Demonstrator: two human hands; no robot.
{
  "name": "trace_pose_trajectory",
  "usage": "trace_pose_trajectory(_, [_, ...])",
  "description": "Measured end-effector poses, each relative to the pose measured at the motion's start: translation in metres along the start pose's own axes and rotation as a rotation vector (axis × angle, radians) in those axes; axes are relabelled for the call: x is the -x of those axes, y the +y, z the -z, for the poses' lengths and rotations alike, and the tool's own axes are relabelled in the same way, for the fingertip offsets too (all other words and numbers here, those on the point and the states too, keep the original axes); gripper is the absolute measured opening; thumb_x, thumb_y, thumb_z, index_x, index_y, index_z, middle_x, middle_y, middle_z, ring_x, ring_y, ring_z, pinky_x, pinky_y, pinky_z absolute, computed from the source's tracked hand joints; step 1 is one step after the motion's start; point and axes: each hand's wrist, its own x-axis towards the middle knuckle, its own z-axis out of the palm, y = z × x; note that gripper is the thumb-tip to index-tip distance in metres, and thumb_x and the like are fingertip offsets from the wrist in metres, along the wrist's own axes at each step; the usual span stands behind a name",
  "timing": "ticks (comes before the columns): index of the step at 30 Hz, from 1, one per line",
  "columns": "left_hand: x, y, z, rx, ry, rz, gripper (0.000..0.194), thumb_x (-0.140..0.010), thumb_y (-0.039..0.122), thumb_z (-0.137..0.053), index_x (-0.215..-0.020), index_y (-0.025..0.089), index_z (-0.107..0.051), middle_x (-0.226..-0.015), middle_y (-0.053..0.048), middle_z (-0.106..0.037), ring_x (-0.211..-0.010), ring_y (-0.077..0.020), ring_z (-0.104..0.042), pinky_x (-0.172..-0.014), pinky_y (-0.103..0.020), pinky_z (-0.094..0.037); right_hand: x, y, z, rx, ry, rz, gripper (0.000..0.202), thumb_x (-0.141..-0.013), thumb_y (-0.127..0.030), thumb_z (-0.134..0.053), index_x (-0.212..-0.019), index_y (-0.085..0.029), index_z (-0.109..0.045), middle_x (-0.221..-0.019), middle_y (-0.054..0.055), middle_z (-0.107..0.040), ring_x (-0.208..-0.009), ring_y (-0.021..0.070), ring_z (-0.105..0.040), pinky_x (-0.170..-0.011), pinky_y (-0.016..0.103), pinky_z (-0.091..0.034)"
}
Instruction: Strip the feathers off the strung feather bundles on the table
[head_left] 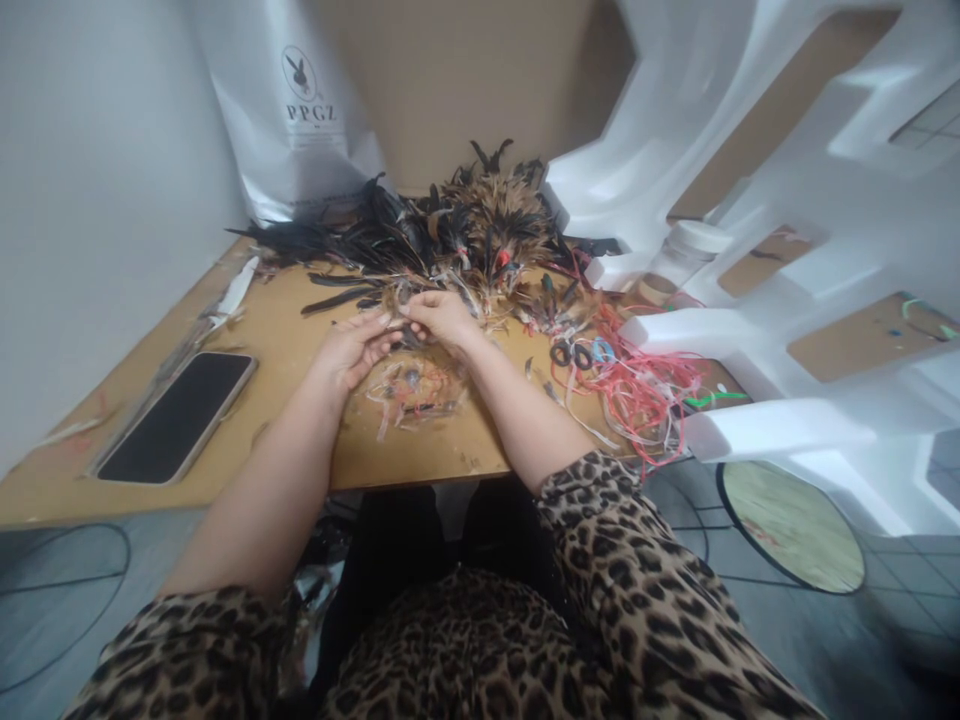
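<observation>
My left hand (358,345) and my right hand (441,318) meet over the middle of the wooden table (285,330). Between their pinched fingertips is a small brownish feather (393,300), blurred and partly covered by the fingers. Just beyond lies a large heap of black and brown feathers (487,215), some in tied bunches. Below my hands are loose feather scraps and bits of pink and white string (420,388). A smaller feather bunch (555,305) rests to the right of my right hand.
A phone (178,418) lies at the left. Scissors (571,353) and tangled pink strings (649,390) are at the right, beside white foam pieces (697,335) and a lidded jar (686,255). A silver bag (300,130) stands behind. A round stool (791,525) is below right.
</observation>
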Motion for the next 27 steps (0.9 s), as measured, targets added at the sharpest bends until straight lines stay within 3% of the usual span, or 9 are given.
trace_pose_trajectory(6, [0.0023,-0.0022,-0.0038,-0.110,0.095,-0.122,0.017,-0.065,0.013,-0.070,-0.080,0.009,-0.064,-0.074,-0.008,-0.069,-0.058,-0.0117,-0.065,-0.047,-0.014,-0.049,-0.0011,0.0001,0.0021,0.031,0.047,-0.010,0.015,-0.073,-0.020,-0.064,-0.065,-0.012,-0.054,-0.039,-0.008,-0.047,-0.032,0.0014,-0.037,-0.035,0.012,-0.031])
trace_pose_trajectory(10, [0.0003,-0.0071,-0.0030,-0.151,0.028,-0.089,0.019,-0.063,0.014,-0.071,-0.080,0.008,-0.066,-0.075,-0.009,-0.069,-0.058,-0.0109,-0.065,-0.048,-0.014,-0.049,-0.0019,0.0042,-0.0006,0.036,0.055,-0.012,0.013,-0.073,-0.021,-0.064,-0.067,-0.012,-0.056,-0.039,-0.008,-0.047,-0.033,0.0014,-0.037,-0.035,0.012,-0.030])
trace_pose_trajectory(17, [-0.0025,-0.0047,-0.0012,0.018,-0.015,-0.017,0.014,-0.064,0.004,-0.067,-0.077,0.007,-0.065,-0.065,-0.006,-0.066,-0.050,-0.0054,-0.059,-0.044,-0.009,-0.045,-0.0002,0.0022,-0.0011,0.051,0.034,0.004,0.010,-0.073,-0.020,-0.062,-0.077,-0.013,-0.057,-0.042,-0.008,-0.047,-0.035,0.0023,-0.036,-0.037,0.013,-0.028])
trace_pose_trajectory(23, [-0.0012,-0.0023,-0.0010,-0.012,0.025,0.019,0.012,-0.066,0.005,-0.066,-0.077,0.007,-0.064,-0.066,-0.007,-0.067,-0.052,-0.0093,-0.062,-0.042,-0.012,-0.046,-0.0043,-0.0019,0.0040,0.289,0.129,0.234,0.018,-0.069,-0.015,-0.062,-0.086,-0.012,-0.058,-0.063,-0.004,-0.056,-0.056,0.0042,-0.049,-0.059,0.016,-0.041])
trace_pose_trajectory(27, [-0.0013,-0.0075,-0.0012,-0.070,0.018,0.014,0.012,-0.065,0.008,-0.068,-0.077,0.007,-0.064,-0.068,-0.009,-0.067,-0.054,-0.0105,-0.064,-0.043,-0.012,-0.047,-0.0028,0.0024,0.0019,0.466,0.165,0.336,0.023,-0.069,-0.017,-0.061,-0.092,-0.013,-0.061,-0.070,-0.003,-0.057,-0.065,0.0075,-0.052,-0.071,0.021,-0.043])
